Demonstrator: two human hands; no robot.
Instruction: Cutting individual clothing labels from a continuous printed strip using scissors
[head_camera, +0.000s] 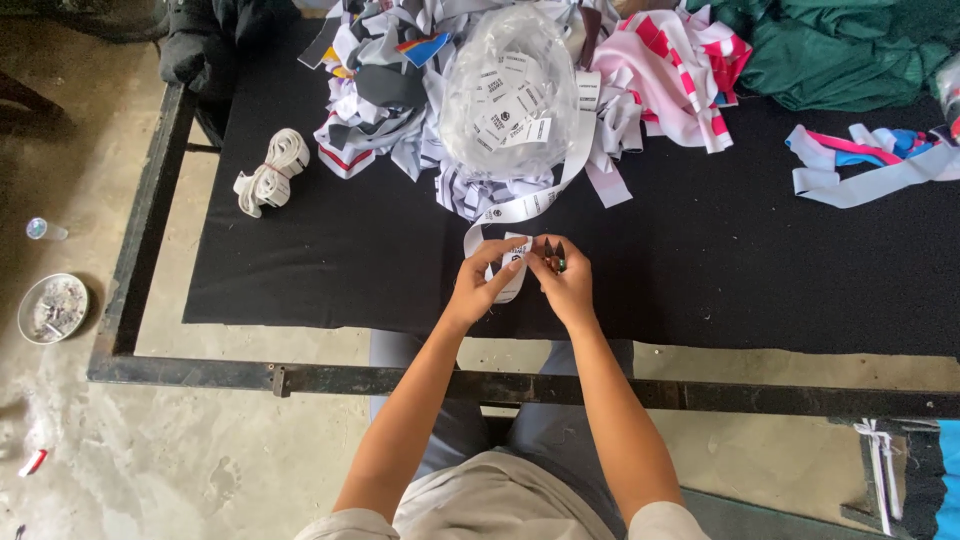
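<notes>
My left hand (484, 282) pinches the end of a white label tape (527, 207) printed in black, near the front of the black table (330, 250). The tape runs up to a clear plastic bag of cut white labels (508, 90). My right hand (566, 279) grips small thread snips (554, 254), blades pointing up, right beside the tape end. Both hands touch at the tape.
A pile of grey, white and coloured fabric strips (385, 90) lies at the back, with pink-and-white cloth (680, 60), green cloth (850, 50) and loose strips (870, 160) to the right. A rolled white band (270, 172) sits left. A metal bowl (52, 308) and small bottle (45, 230) are on the floor.
</notes>
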